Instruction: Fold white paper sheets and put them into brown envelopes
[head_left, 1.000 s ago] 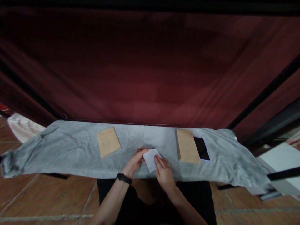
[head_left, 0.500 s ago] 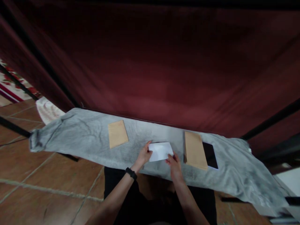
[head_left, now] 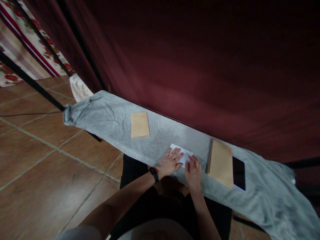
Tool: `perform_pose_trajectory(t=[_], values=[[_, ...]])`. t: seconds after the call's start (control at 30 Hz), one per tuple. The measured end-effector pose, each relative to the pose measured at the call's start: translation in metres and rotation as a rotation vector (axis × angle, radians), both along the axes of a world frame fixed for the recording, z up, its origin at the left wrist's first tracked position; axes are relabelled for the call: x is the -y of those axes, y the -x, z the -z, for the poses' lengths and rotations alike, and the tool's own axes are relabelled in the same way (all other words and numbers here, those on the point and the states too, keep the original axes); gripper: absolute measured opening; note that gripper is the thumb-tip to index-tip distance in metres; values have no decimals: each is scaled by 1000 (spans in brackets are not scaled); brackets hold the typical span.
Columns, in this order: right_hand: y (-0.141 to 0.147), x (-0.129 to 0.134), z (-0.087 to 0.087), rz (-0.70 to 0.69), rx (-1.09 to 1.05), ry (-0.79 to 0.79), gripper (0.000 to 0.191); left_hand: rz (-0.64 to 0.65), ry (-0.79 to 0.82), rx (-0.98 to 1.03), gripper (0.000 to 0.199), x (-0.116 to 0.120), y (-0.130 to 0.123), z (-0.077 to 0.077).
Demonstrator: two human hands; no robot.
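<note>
A folded sheet of white paper (head_left: 186, 156) lies on the grey cloth in front of me. My left hand (head_left: 170, 163), with a black band at its wrist, rests flat on the paper's left part, fingers spread. At the paper's right edge is my right hand (head_left: 193, 171), its fingers bent over the edge and the thumb apart from them; no firm grip shows. Both hands cover parts of the sheet.
Grey cloth (head_left: 110, 115) covers the narrow table. A brown paper envelope (head_left: 140, 125) lies to the left. On the right are a stack of brown envelopes (head_left: 221, 163) and a dark-screened tablet (head_left: 239, 173) partly under it. A dark red curtain (head_left: 175, 83) hangs behind.
The white paper has gone from being held at both ends to lying on the cloth. My left hand has opened flat onto it; the right has eased its pinch. The view has turned.
</note>
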State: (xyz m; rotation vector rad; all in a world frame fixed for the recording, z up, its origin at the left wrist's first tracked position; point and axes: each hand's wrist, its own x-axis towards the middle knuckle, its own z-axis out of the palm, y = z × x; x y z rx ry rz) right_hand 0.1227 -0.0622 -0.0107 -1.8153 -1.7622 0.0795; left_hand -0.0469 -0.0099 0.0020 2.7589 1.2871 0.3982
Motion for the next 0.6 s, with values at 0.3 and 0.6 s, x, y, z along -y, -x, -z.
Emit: perform_pose_trajectory(t=[0.3, 0.6], values=[[30, -15, 7, -150, 137, 153, 56, 41, 29, -85, 54, 3, -5, 6], [28, -15, 11, -90, 172, 159, 63, 54, 5, -39, 57, 4, 2, 10]])
